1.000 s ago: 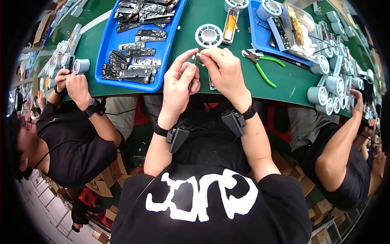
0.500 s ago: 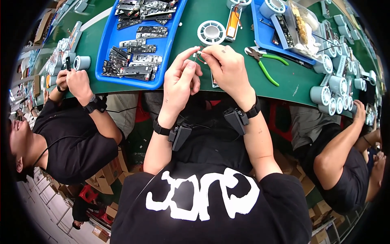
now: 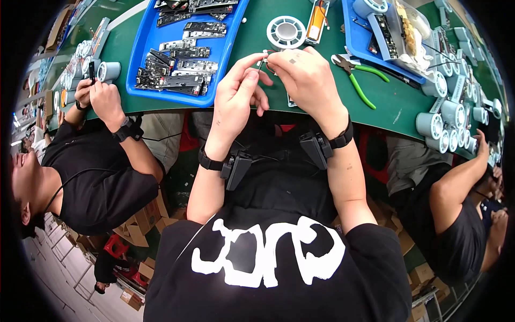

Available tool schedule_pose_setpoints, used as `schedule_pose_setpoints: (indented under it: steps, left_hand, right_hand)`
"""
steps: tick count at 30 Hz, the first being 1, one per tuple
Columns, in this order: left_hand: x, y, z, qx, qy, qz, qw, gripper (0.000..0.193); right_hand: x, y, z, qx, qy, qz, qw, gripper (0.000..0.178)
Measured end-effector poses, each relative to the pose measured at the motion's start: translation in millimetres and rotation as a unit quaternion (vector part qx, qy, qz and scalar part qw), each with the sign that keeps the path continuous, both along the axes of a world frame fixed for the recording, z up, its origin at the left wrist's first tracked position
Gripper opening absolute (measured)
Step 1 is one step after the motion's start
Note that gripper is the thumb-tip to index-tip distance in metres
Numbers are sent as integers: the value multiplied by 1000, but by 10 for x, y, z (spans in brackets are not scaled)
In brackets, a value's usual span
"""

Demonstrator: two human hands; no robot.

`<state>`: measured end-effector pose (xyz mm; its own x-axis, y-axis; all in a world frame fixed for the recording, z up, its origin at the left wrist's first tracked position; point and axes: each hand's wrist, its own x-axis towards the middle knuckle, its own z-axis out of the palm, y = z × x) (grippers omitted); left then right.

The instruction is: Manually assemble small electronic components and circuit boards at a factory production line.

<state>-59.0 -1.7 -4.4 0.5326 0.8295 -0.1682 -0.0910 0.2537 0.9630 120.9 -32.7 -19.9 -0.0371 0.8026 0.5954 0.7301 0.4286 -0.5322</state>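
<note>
My left hand [image 3: 238,94] and my right hand [image 3: 307,80] meet above the near edge of the green table. Left thumb and index finger pinch a small white connector [image 3: 265,54] with thin wires; the other left fingers are loosely curled. The right fingertips are closed on the wires [image 3: 270,68] just beside it, partly hidden by the hand. Just beyond the hands lies a light-blue round part with spokes [image 3: 286,33]. An orange battery [image 3: 318,20] sits in a pale housing to its right. Wire cutters with green handles [image 3: 360,85] lie to the right of my right hand.
A blue tray [image 3: 213,86] of circuit-board assemblies stands at left. Another blue tray [image 3: 360,47] at right bears a clear plastic box [image 3: 410,35]. Several light-blue round parts [image 3: 450,112] crowd the far right. Co-workers sit on both sides, one with hands [image 3: 99,96] at the left.
Both hands stay together at the connector and wires, the left fingers slightly more spread. The view has shifted a little, so the table things appear higher and slightly to the right.
</note>
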Motion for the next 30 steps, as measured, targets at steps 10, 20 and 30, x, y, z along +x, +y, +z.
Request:
schedule_pose_setpoints:
  steps: [10,20,30]
  left_hand:
    - [-35,19,24,93,94,-37,991,35]
    - [-68,41,36,22,33,-70,997,36]
    - [-6,32,38,42,33,-69,996,37]
  right_hand:
    - [35,13,-29,0,-6,9,1000,7]
    - [84,11,-32,8,76,22,997,11]
    - [130,14,14,-45,92,16,995,13]
